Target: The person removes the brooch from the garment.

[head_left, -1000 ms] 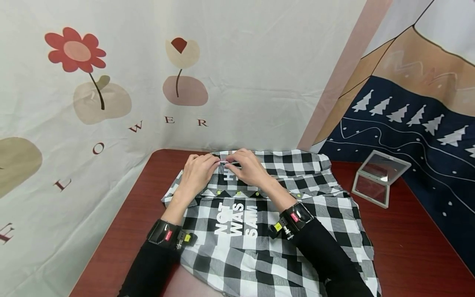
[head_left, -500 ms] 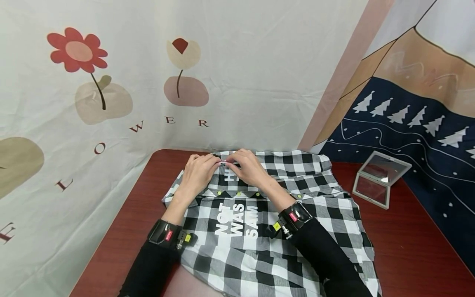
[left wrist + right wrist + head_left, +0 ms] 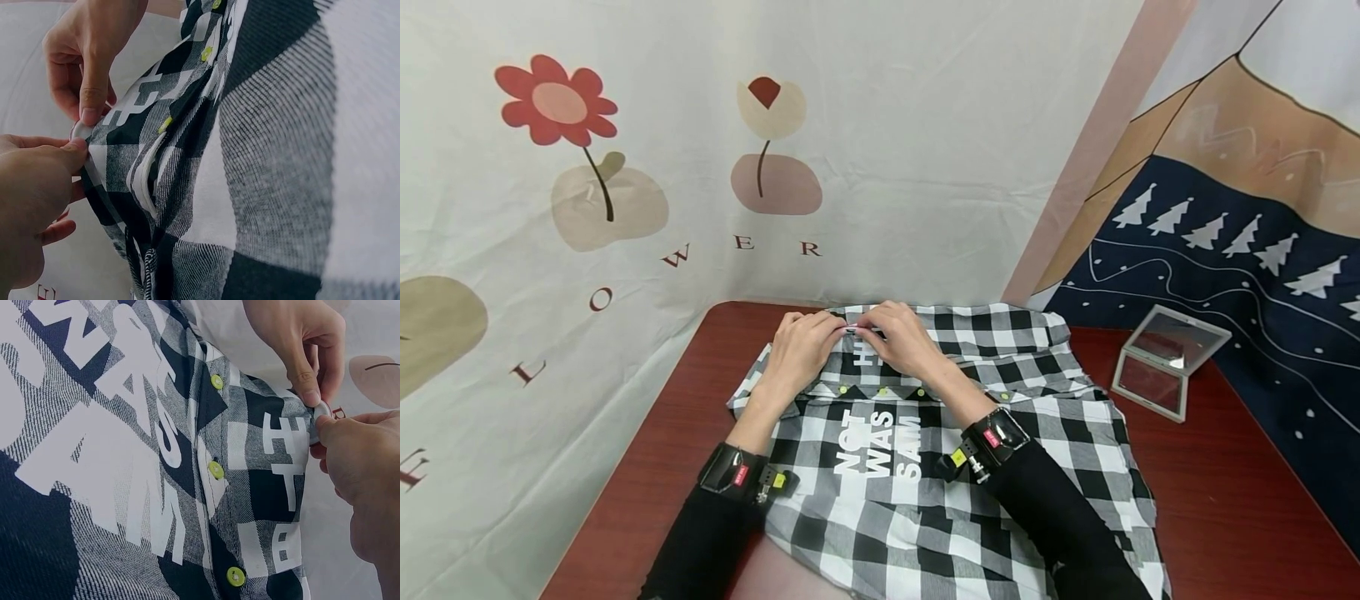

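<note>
A black-and-white checked shirt [image 3: 970,500] with white lettering and lime-green buttons lies spread over the table. At its far part, my left hand [image 3: 801,346] and right hand [image 3: 898,337] meet fingertip to fingertip. Between them they pinch a small white rounded piece [image 3: 322,411] at the cloth's edge; its kind is unclear. In the left wrist view, my left hand [image 3: 37,194] comes in from the lower left. The right hand [image 3: 94,47] reaches down from above, thumb and fingers on the same white piece. Fingers cover most of it.
The reddish-brown table [image 3: 1232,483] shows on both sides of the shirt. An open square mirror case [image 3: 1150,379] stands at its right edge. Behind hang a pale flower-print cloth [image 3: 910,125] and a dark blue cloth with white trees [image 3: 1210,275].
Both hands keep their pinch at the same spot on the shirt. The head view has shifted very slightly, and the shirt lies as before.
</note>
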The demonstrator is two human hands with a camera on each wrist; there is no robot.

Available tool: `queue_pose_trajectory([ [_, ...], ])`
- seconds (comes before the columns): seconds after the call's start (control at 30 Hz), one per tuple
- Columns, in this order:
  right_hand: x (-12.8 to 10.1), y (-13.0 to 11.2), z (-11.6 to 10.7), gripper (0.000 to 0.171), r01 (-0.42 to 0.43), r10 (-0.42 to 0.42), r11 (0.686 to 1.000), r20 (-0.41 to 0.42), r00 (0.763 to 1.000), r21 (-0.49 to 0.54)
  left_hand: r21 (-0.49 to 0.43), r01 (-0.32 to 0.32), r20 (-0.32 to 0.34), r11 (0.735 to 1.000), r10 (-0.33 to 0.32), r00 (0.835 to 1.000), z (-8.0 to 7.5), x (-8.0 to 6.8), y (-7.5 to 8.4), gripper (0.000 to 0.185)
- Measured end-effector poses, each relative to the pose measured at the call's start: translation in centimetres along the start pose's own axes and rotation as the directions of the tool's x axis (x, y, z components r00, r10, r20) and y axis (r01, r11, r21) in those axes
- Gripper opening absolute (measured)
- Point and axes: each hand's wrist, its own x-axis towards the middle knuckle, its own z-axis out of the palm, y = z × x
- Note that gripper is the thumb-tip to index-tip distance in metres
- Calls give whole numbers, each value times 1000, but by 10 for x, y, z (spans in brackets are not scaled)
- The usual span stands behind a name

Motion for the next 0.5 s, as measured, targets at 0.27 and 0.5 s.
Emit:
queue_pose_trajectory([
  [0.27, 0, 0, 0, 10, 3, -3, 1000, -5, 1000, -2, -68, 30, 18, 997, -29, 999, 1, 0, -3, 18],
  [0.5, 0, 1, 0, 11, 5, -5, 1000, -7, 1000, -6, -93, 29, 15, 995, -27, 1000, 1, -1, -5, 17],
])
